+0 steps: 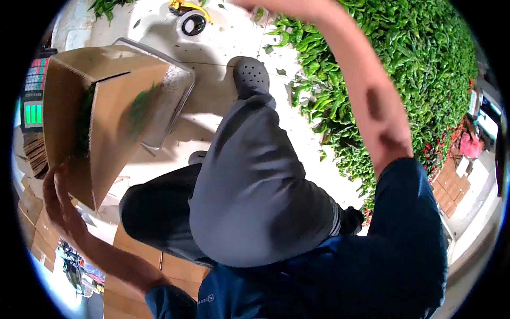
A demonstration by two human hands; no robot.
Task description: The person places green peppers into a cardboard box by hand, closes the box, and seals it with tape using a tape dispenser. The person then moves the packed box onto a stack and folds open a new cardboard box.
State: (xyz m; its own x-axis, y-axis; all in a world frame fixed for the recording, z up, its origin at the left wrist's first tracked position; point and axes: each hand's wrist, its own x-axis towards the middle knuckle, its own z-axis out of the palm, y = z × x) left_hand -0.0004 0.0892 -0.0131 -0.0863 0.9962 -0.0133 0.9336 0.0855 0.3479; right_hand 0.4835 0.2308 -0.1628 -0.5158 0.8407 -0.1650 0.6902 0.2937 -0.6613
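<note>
An open cardboard box (114,122) stands tilted on a metal-framed scale platform (178,90) at the left, with some green leafy produce visible inside. My left hand (57,183) is at the box's near left corner, its fingers closed on the cardboard edge. My right arm reaches up across the view, and my right hand lies beyond the top edge, out of sight. A large heap of green peppers (393,69) fills the right side, beside my right arm.
A scale display with green digits (33,114) is behind the box. At the top is a yellow object (186,7) by a round black-rimmed item (193,24). Flat cardboard (125,282) lies at lower left. Red peppers (443,146) edge the heap.
</note>
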